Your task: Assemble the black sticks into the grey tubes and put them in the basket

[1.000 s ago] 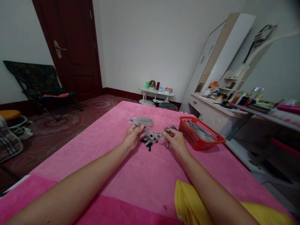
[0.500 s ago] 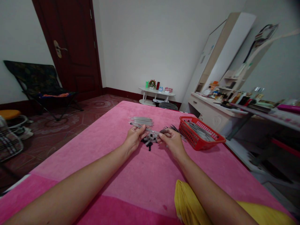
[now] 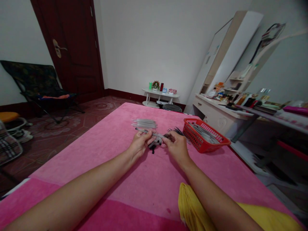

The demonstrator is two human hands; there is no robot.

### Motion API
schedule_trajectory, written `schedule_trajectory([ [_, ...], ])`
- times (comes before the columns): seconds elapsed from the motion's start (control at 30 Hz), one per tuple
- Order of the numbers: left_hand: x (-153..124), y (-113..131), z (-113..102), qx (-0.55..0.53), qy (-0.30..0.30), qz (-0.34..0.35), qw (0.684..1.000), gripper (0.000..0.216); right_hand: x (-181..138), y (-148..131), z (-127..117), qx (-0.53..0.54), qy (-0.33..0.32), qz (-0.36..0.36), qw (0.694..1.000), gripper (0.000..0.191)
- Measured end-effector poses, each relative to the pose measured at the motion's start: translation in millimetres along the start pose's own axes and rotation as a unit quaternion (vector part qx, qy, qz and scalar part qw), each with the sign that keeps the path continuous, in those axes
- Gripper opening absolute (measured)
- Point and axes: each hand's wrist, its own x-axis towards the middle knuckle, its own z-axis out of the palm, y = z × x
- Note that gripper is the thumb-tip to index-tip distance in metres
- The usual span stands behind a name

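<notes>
My left hand (image 3: 141, 141) is closed around a slim, clear pen (image 3: 158, 135) that has a dark end sticking out to the left. At the pen's other end, the fingers of my right hand (image 3: 177, 146) are pinched; any small part between them is hidden. Below the pen lies a small pile of black and clear pen parts (image 3: 153, 148), partly covered by my hands. Just beyond is a neat row of clear pens or barrels (image 3: 144, 123). Dark thin sticks, perhaps refills (image 3: 178, 131), lie behind my right hand.
A red plastic basket (image 3: 204, 145) holding many grey slim pieces stands at the right on the pink cover (image 3: 96, 157). Yellow cloth (image 3: 190, 205) lies under my right forearm. Farther off are a low white table (image 3: 160, 93), a cluttered dresser (image 3: 216, 112) and a folding chair (image 3: 40, 83).
My left hand has shifted slightly to the right along the pen, and both hands are a little closer together. The view has moved slightly; the pen stays between my hands.
</notes>
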Motion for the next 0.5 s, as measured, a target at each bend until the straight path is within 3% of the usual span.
schedule_trajectory([
  [0.17,-4.3,0.3,0.6,0.005,-0.006,0.006,1.000,0.023,1.2,-2.6,0.1,0.086,-0.016,0.095,0.992,0.010],
  [0.3,-5.9,2.2,1.2,0.028,-0.037,0.044,0.998,0.032,3.2,-4.5,-2.7,0.191,-0.070,0.185,0.961,0.016],
  [0.5,-6.5,6.0,8.5,0.073,-0.096,0.048,0.992,0.039,11.4,-7.2,-8.8,0.148,-0.142,0.165,0.965,0.024],
])
